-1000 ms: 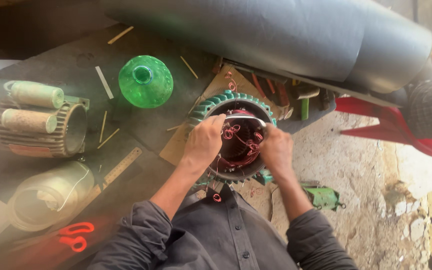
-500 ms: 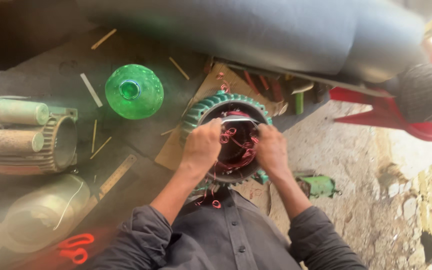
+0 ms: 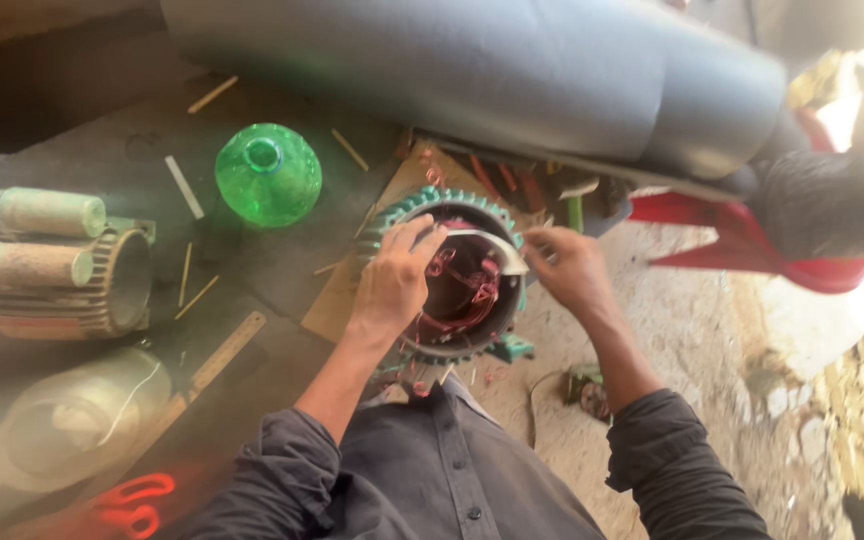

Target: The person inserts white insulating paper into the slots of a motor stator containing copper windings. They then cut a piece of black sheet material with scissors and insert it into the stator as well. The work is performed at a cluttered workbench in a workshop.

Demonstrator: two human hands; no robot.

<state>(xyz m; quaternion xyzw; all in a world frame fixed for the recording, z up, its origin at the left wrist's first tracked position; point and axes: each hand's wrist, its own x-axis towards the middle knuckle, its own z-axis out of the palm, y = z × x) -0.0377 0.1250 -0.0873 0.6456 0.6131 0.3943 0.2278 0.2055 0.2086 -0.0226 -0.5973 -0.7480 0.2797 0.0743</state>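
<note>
Your left hand (image 3: 392, 285) rests on the near-left rim of the green finned motor stator (image 3: 452, 275), which stands bore-up on a sheet of cardboard (image 3: 337, 300) directly in front of your torso. The left fingers (image 3: 420, 238) are held together and curled over the top edge of the housing, with the tips touching one end of a pale curved strip (image 3: 487, 245) that arcs across the upper part of the bore. Your right hand (image 3: 572, 270) is at the far-right rim; its fingertips (image 3: 537, 240) are bunched at the other end of the strip, though a firm pinch cannot be confirmed. The strip therefore lies between both sets of fingertips, above the reddish copper windings (image 3: 462, 290) visible inside the bore. A green glass bottle (image 3: 267, 175) stands to the left of the stator, well apart from the hands. A second, grey finned housing (image 3: 102, 285) lies further left, and a wooden ruler (image 3: 222, 352) lies near your left forearm
</note>
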